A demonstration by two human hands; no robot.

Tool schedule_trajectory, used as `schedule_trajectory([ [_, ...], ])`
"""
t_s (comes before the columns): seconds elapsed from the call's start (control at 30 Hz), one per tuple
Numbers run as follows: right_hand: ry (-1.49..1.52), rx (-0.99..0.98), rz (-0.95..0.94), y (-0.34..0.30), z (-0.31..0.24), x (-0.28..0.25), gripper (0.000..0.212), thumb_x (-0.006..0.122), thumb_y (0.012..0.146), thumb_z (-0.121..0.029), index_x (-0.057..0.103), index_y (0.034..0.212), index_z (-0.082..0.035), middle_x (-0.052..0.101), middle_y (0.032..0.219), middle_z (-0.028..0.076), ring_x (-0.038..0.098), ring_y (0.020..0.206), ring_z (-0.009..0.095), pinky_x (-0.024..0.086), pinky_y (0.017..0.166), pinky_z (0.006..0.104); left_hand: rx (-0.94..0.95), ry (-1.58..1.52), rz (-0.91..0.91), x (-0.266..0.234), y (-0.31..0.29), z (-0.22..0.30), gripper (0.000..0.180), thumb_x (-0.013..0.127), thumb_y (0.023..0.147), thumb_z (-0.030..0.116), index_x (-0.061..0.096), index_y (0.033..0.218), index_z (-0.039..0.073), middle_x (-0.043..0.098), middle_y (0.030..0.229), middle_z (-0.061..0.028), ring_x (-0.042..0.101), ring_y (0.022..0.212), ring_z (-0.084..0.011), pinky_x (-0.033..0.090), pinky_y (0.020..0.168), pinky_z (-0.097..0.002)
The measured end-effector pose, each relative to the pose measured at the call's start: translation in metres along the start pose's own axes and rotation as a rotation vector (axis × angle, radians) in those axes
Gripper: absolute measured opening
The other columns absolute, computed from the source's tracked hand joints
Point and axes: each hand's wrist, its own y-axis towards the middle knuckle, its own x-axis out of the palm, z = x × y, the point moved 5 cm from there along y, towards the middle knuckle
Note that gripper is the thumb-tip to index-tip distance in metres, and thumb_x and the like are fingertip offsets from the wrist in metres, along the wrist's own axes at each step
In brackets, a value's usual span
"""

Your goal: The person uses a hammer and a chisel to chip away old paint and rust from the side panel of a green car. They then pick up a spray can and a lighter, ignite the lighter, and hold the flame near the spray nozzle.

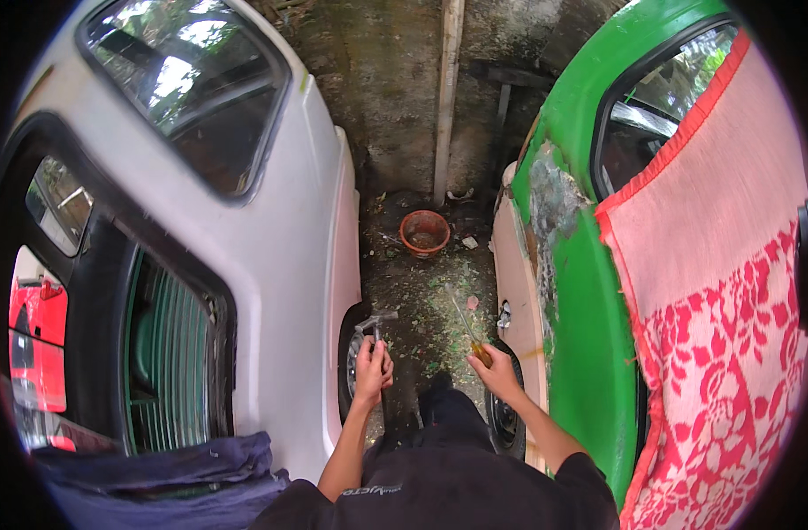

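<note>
My left hand [371, 371] is closed around the handle of a hammer [379, 319], its grey metal head standing above my fist beside the white car's wheel. In my closed right hand [499, 373] is a screwdriver [465, 321] with a yellowish handle and a long thin shaft, which points up and away to the left. The two tools are apart, both held over the ground between two cars. My fingers hide most of each handle.
A white car [284, 265] stands close on my left, a green car [589, 353] with a scraped patch on my right. A red-and-pink patterned cloth [713, 309] drapes over the green one. Ahead, a reddish-brown basin [424, 233] sits before a stained wall [386, 97]; paint flakes [443, 318] litter the ground.
</note>
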Motion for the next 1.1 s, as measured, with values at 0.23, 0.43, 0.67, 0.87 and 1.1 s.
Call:
schedule_trajectory([
  [0.23, 0.144, 0.107, 0.03, -0.092, 0.011, 0.031, 0.021, 0.068, 0.088, -0.02, 0.062, 0.088, -0.001, 0.055, 0.061, 0.004, 0.048, 0.051, 0.011, 0.039, 0.05, 0.0305, 0.03, -0.005, -0.026, -0.018, -0.103, -0.024, 0.018, 0.044, 0.104, 0.028, 0.046, 0.102, 0.011, 0.036, 0.06, 0.0037, 0.027, 0.039, -0.0035, 0.019, 0.035, -0.0205],
  [0.43, 0.456, 0.121, -0.015, -0.183, -0.023, 0.066, 0.016, 0.063, 0.094, -0.02, 0.057, 0.088, -0.006, 0.048, 0.058, -0.006, 0.043, 0.047, 0.002, 0.031, 0.042, 0.0216, -0.011, -0.056, -0.046, -0.023, -0.192, -0.047, 0.018, 0.043, 0.102, 0.023, 0.05, 0.111, 0.009, 0.039, 0.062, 0.0027, 0.028, 0.04, -0.0032, 0.02, 0.035, -0.0202],
  [0.67, 0.72, 0.18, -0.147, -0.274, -0.03, 0.077, 0.014, 0.053, 0.099, -0.019, 0.052, 0.098, -0.006, 0.044, 0.059, -0.002, 0.037, 0.038, 0.005, 0.029, 0.035, 0.0213, 0.041, -0.019, 0.073, -0.029, -0.3, -0.09, 0.023, 0.04, 0.099, 0.015, 0.052, 0.117, 0.008, 0.043, 0.066, 0.0013, 0.032, 0.042, -0.0041, 0.023, 0.037, -0.02],
  [0.87, 0.841, 0.231, -0.252, -0.359, -0.01, 0.083, 0.015, 0.053, 0.099, -0.021, 0.053, 0.096, -0.006, 0.046, 0.059, -0.002, 0.038, 0.038, 0.005, 0.03, 0.034, 0.0214, 0.088, -0.005, 0.272, -0.04, -0.414, -0.143, 0.024, 0.043, 0.098, 0.012, 0.053, 0.119, 0.008, 0.044, 0.067, 0.0011, 0.032, 0.044, -0.0044, 0.025, 0.04, -0.0209],
  [1.1, 0.82, 0.321, -0.384, -0.475, 0.015, 0.094, 0.02, 0.049, 0.101, -0.025, 0.055, 0.096, -0.006, 0.046, 0.059, -0.001, 0.038, 0.038, 0.005, 0.03, 0.034, 0.0217, 0.059, -0.051, 0.413, -0.043, -0.543, -0.19, 0.024, 0.046, 0.097, 0.013, 0.053, 0.119, 0.007, 0.045, 0.067, 0.0002, 0.034, 0.046, -0.0049, 0.025, 0.041, -0.021],
])
